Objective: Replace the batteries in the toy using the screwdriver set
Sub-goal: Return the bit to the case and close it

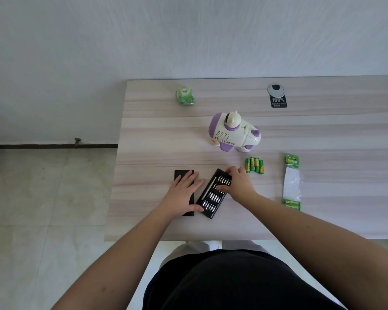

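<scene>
A black tray of screwdriver bits (212,195) lies slanted near the table's front edge, with a thin silver driver handle along its left side. My right hand (238,183) rests over the tray's far end, its fingers curled down among the bits. My left hand (184,191) lies flat with straight fingers on the black lid (181,174) beside the tray, thumb against the tray's near end. The white and purple toy (233,133) stands upright behind them. Several green loose batteries (254,165) lie to the right of my right hand.
A torn green battery pack (292,182) lies at the right. A green tissue packet (184,96) and a round cable port with a black label (277,95) are at the table's back. The table's left edge (119,157) drops to a tiled floor.
</scene>
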Demonstrator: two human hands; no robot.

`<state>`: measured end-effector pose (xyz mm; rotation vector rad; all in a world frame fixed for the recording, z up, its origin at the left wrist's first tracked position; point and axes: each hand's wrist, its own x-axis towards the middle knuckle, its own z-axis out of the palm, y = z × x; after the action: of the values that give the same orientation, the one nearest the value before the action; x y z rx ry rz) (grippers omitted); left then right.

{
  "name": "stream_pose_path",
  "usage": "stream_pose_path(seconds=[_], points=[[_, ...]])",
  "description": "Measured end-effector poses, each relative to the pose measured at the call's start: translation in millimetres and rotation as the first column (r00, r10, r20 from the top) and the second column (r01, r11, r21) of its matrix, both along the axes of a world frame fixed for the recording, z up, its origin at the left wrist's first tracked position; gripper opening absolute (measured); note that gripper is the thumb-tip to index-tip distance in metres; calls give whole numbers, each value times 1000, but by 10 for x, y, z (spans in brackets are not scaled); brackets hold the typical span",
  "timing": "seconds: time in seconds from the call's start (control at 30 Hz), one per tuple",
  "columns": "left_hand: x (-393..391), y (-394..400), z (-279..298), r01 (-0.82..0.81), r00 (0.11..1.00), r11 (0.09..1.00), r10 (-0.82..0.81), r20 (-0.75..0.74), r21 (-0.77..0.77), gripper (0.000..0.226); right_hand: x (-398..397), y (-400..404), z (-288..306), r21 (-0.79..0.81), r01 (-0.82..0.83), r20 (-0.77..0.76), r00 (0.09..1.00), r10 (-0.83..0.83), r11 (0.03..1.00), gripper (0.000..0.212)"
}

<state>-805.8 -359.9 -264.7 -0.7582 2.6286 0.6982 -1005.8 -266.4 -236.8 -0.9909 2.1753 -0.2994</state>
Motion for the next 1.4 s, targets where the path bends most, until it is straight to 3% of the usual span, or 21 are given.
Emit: stream_pose_path(seconds=[0.17,0.27,0.4,0.53,0.67,0.83,0.97,1.1,1.4], points=[[32,-85,-7,24,997,999,-21,-69,36,112,60,173,-37,-1,82,26,996,-82,997,49],[74,-109,-9,21,994,997,-14,-106,67,110,86,251,-54,5,135,17,991,-135,991,37],[111,-31,31,-203,945,975,220,-242,95,90,86,336,-49,11,176,-29,984,-176,984,33],[110,117,-13,-439,884,898,425,-196,-31,69,100,414,-59,5,244,-11,970,-244,970,32],[108,181,-50,-524,848,847,509,-150,-91,68,111,510,-85,-12,326,5,945,-326,945,31],[158,113,-42,-482,873,871,469,-134,-91,63,52,630,-75,-4,386,-17,922,-386,922,26],[226,24,-10,-309,951,942,304,-52,-133,70,2,694,-43,6,368,-47,929,-368,930,25],[283,66,-47,-179,983,982,181,29,-63,75,-41,723,-28,-9,325,-40,945,-325,946,24],[382,295,-62,-278,954,958,266,-140,-71,70,-151,729,-23,-6,238,25,971,-238,971,23]])
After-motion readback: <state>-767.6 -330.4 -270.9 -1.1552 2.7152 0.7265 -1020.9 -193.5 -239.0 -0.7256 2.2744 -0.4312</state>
